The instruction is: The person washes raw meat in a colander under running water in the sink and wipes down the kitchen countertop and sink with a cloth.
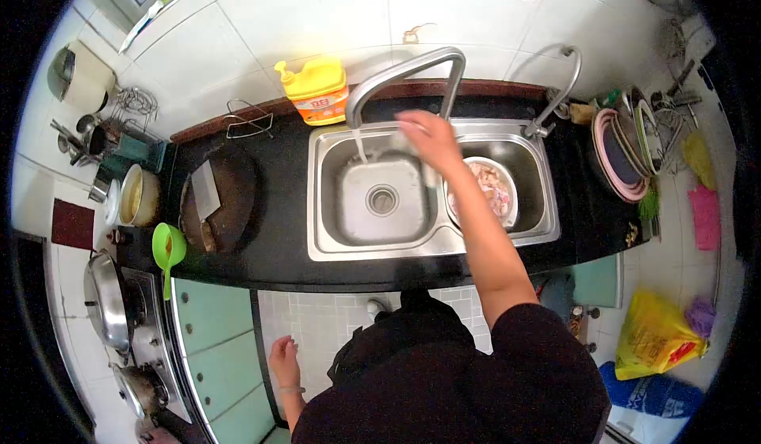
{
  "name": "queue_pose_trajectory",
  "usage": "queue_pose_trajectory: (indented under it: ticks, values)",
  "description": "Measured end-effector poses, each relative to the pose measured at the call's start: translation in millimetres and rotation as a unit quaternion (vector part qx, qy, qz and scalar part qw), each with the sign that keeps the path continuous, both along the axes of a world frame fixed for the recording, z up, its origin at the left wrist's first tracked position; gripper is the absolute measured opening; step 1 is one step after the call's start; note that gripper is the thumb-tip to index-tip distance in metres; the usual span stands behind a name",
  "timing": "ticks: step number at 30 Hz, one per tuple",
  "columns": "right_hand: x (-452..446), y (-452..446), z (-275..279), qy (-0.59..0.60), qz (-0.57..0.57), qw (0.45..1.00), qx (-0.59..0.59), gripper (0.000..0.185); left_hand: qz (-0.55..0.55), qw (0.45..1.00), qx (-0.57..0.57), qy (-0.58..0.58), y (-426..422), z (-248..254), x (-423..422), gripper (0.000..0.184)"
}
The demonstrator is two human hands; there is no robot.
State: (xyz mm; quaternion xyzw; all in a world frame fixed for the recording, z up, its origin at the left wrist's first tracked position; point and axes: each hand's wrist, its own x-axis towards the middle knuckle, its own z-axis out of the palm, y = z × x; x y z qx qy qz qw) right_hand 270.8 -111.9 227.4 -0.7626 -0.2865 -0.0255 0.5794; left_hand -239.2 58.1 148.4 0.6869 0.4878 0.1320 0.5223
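My right hand [429,138] is blurred beside the curved steel faucet [406,67], above the divider of the double sink [317,242]. Something pale shows just below its fingers, too smeared to name, and whether the hand holds it is unclear. Water runs from the spout into the left basin. In the right basin sits a bowl [514,184] with pieces of pale pink meat [493,190], partly covered by my right forearm. My left hand [284,358] hangs low at my side, fingers loosely curled and apart, holding nothing.
Left of the sink, a cleaver [205,192] lies on a round dark board [238,206]. A yellow detergent jug [315,91] stands behind. Farther left are a green ladle [169,246], a pot [139,197] and the stove [151,317]. Stacked basins [614,155] stand right of a smaller tap [540,127].
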Motion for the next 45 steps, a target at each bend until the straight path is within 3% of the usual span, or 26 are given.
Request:
queue_pose_trajectory:
  ticks: [3,4,6,9,10,15,17,19,22,25,28,29,32,33,35,36,37,39,41,43,45]
  values:
    - [7.2,-68.8,-44.3,0.128,-0.127,0.977,-0.116,0.031,0.049,0.999,-0.004,0.022,-6.9,-12.5,-21.6,0.015]
    - [11.8,-83.1,-57.3,0.125,-0.125,0.977,-0.120,0.031,0.057,0.998,-0.015,0.015,-11.7,-9.3,-19.5,0.015]
    - [18.2,-100.7,-85.0,0.123,-0.231,0.949,-0.173,0.036,0.063,0.998,-0.024,0.013,-15.4,-9.7,-16.4,0.015]
    - [26.3,-82.8,-98.6,0.108,-0.188,0.971,-0.099,0.036,-0.008,0.999,0.029,0.014,-11.4,-9.7,-5.1,0.016]
    - [34.6,-76.8,-105.3,0.109,-0.170,0.966,-0.159,0.035,-0.011,0.999,0.031,0.010,-13.2,-0.9,8.7,0.016]
    - [54.8,-56.6,-108.8,0.078,-0.167,0.960,-0.209,0.030,-0.017,1.000,0.006,0.008,-12.8,12.8,40.9,0.016]
    - [66.4,-53.4,-107.7,0.102,-0.146,0.942,-0.284,0.026,-0.032,0.999,-0.004,0.030,-14.0,9.6,38.8,0.016]
    - [69.1,-53.8,-132.8,0.067,-0.141,0.963,-0.221,0.027,-0.077,0.996,-0.029,0.044,-17.5,0.0,40.4,0.016]
    - [37.6,-59.5,-103.5,0.116,-0.188,0.956,-0.192,0.030,-0.088,0.995,-0.038,0.027,-19.3,-12.3,40.7,0.016]
    - [-11.4,-110.2,-96.9,0.119,-0.202,0.959,-0.161,0.026,-0.133,0.990,-0.033,0.042,-21.6,-21.2,35.7,0.017]
    - [-66.1,-173.3,-81.5,0.060,-0.327,0.934,-0.133,0.026,-0.102,0.990,-0.095,0.032,-5.4,-45.4,35.3,0.016]
    - [-72.8,-201.0,-72.9,0.051,-0.355,0.923,-0.138,0.026,-0.216,0.976,-0.028,0.016,-24.9,1.4,59.4,0.028]
    - [-94.1,-266.0,-43.6,-0.018,-0.467,0.874,-0.133,0.024,-0.294,0.952,-0.012,0.088,-18.7,1.5,83.1,0.029]
    - [-94.0,-284.0,-40.3,-0.032,-0.470,0.876,-0.106,0.023,-0.330,0.942,0.020,0.061,-2.1,-25.7,83.6,0.030]
    - [-96.7,-313.5,-46.5,-0.079,-0.422,0.901,-0.067,0.025,-0.364,0.925,0.059,0.094,-1.6,-11.4,116.8,0.029]
    - [-99.7,-329.3,-54.5,-0.060,-0.384,0.905,-0.170,0.031,-0.368,0.923,0.060,0.090,-11.6,-2.6,125.4,0.029]
    - [-114.7,-332.4,-40.5,0.037,-0.379,0.861,-0.337,0.037,-0.385,0.917,0.085,0.064,-22.6,6.5,132.6,0.029]
    - [-136.0,-355.3,-49.7,0.013,-0.393,0.816,-0.423,0.038,-0.401,0.908,0.120,0.035,-39.3,23.2,137.9,0.028]
    - [-140.3,-400.0,-79.7,0.036,-0.427,0.846,-0.317,0.040,-0.409,0.900,0.143,0.051,-57.1,32.6,135.8,0.028]
    - [-143.9,-449.2,-89.4,0.054,-0.485,0.842,-0.230,0.039,-0.408,0.891,0.170,0.103,-61.6,20.3,125.0,0.026]
    - [-133.5,-513.0,-120.2,0.036,-0.557,0.789,-0.258,0.045,-0.421,0.889,0.161,0.084,-77.9,12.5,124.7,0.025]
